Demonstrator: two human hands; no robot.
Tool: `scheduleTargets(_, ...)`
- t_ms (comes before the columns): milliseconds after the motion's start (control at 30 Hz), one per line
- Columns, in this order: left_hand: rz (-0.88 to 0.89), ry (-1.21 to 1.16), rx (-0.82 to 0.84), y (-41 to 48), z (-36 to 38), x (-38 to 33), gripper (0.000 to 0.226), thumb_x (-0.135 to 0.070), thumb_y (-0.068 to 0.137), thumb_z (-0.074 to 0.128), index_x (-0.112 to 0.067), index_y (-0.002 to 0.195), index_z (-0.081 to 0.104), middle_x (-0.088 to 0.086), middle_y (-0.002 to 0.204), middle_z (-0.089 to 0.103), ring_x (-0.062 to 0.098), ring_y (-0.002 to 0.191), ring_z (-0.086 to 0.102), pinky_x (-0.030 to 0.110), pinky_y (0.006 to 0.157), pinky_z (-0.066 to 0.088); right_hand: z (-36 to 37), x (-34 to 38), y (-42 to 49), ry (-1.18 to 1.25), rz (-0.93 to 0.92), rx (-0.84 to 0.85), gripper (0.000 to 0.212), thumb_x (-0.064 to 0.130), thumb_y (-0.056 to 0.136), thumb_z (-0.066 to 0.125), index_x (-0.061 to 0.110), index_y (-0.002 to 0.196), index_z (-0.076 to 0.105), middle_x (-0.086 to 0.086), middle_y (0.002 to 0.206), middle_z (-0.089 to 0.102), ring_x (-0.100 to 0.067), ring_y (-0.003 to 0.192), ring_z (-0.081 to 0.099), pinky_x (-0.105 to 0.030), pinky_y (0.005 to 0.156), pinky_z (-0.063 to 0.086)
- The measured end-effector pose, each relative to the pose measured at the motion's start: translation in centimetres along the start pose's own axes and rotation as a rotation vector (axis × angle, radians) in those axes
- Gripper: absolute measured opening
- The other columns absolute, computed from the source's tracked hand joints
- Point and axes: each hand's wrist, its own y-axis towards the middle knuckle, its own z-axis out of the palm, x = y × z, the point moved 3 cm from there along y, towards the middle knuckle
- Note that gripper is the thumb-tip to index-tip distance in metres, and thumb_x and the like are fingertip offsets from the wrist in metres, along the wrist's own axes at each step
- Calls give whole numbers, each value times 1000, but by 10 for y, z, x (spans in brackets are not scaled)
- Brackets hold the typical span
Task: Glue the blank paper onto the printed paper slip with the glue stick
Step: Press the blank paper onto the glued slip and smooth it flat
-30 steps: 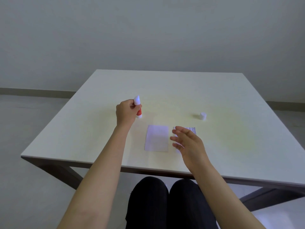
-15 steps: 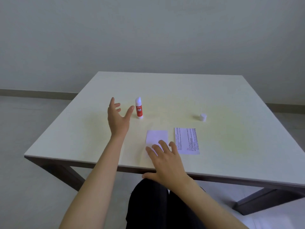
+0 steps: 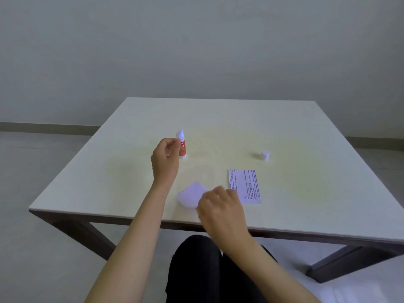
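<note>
The uncapped glue stick (image 3: 182,147), red with a white tip, stands upright on the table. My left hand (image 3: 165,159) hovers just left of it with fingers curled and nothing in them. Nearer the front edge, my right hand (image 3: 220,208) pinches the right side of the blank white paper (image 3: 191,194), which looks blurred, turned and partly lifted off the table. The printed paper slip (image 3: 244,184) lies flat just right of that hand, its lower left corner hidden by my fingers.
The white glue cap (image 3: 265,155) stands further back on the right of the pale table (image 3: 218,119). My dark-clad knees (image 3: 203,270) show below the front edge. A plain wall rises behind the table.
My left hand set the glue stick down, let go, and has curled its fingers beside it. My right hand moved from the printed slip to the blank paper and took hold of it, turning it.
</note>
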Motion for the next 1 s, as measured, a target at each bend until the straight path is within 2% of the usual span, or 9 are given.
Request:
scheduleTargets(33, -9, 12, 38, -3, 1, 0, 18, -25, 90, 54, -22, 74, 60, -7, 70, 68, 8, 68, 66, 31, 74, 50, -8, -12, 7, 103, 127, -39, 15, 6, 64, 74, 10, 57, 62, -2, 61, 61, -25, 60, 58, -33, 54, 46)
scheduleTargets(100, -32, 22, 93, -9, 3, 2, 25, -26, 91, 53, -16, 70, 61, -3, 70, 68, 5, 67, 65, 36, 77, 52, -23, -45, 22, 414, 445, -60, 13, 9, 81, 65, 10, 68, 64, 2, 63, 60, -17, 59, 57, -29, 55, 46)
scheduleTargets(200, -68, -16, 88, -17, 6, 0, 27, -24, 91, 53, -12, 69, 60, 0, 69, 67, 9, 67, 64, 37, 77, 52, -41, -96, 33, 865, 805, -211, 16, 9, 87, 61, 12, 71, 64, 4, 52, 59, -5, 45, 55, -22, 59, 46)
scheduleTargets(267, -117, -90, 96, -25, 13, -3, 26, -22, 92, 55, -13, 68, 59, -1, 66, 64, 9, 60, 64, 30, 69, 51, -45, -113, 33, 1239, 923, -308, 13, 6, 89, 60, 6, 78, 66, -6, 56, 62, -14, 48, 62, -28, 57, 53)
scheduleTargets(333, -204, -218, 166, -38, 26, -5, 24, -20, 93, 56, -12, 71, 63, -1, 65, 66, 9, 56, 67, 22, 62, 53, -42, -117, 29, 1483, 969, -354, 8, 3, 90, 59, 2, 84, 64, -12, 65, 66, -20, 57, 69, -26, 58, 57)
scheduleTargets(467, -394, -355, 350, -61, 57, -6, 17, -20, 91, 60, -11, 81, 70, -4, 71, 76, 15, 68, 74, 20, 62, 57, -31, -114, 18, 1551, 1006, -336, 8, -1, 90, 57, 1, 83, 61, -17, 72, 67, -25, 64, 73, -27, 60, 59)
scheduleTargets(700, -611, -455, 353, -51, 70, -8, 4, -16, 83, 69, -13, 81, 72, -5, 71, 76, 9, 67, 72, 20, 63, 55, -20, -122, 3, 1473, 1030, -168, 8, -4, 89, 56, 0, 82, 59, -18, 69, 67, -27, 60, 71, -28, 58, 58)
scheduleTargets(900, -524, -225, 427, -46, 73, -12, 8, -14, 80, 71, -20, 75, 71, -13, 63, 72, 1, 59, 69, 21, 66, 47, -21, -137, 2, 1375, 1028, 55, 7, 4, 87, 62, 3, 80, 62, -11, 69, 66, -23, 57, 69, -28, 57, 57)
scheduleTargets(1000, -449, -124, 454, -49, 74, -12, 11, -12, 78, 71, -20, 71, 70, -12, 64, 71, 0, 56, 68, 21, 64, 43, -21, -149, 2, 1249, 1053, 80, 12, 10, 88, 62, 7, 76, 63, -9, 72, 65, -21, 57, 61, -27, 57, 48)
